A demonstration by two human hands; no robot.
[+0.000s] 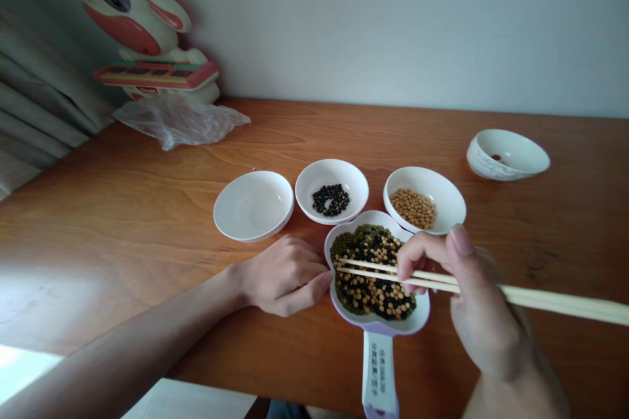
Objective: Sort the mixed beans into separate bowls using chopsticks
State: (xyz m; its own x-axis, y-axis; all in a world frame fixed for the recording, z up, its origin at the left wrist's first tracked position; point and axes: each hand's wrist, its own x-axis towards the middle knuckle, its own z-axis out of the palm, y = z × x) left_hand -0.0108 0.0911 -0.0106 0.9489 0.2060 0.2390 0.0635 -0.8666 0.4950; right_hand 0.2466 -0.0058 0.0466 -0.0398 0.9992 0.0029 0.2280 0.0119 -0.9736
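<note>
My right hand [472, 294] grips a pair of pale wooden chopsticks [550, 301], their tips over the left side of a flower-shaped dish [420, 317] with a labelled handle. Mixed black, green and yellow beans [376, 268] fill the dish. Whether the tips pinch a bean is too small to tell. My left hand [289, 275] rests on the table, curled closed, its fingertips against the dish's left rim. Behind the dish stand a white bowl of black beans [331, 200] and a white bowl of yellow beans [413, 208].
A plain white bowl [253, 206] sits at the left of the row. Farther back on the right is a patterned bowl [508, 156] with something small and dark red inside. A clear plastic bag [181, 121] lies before a cow-shaped toy keyboard [157, 72] near the wall.
</note>
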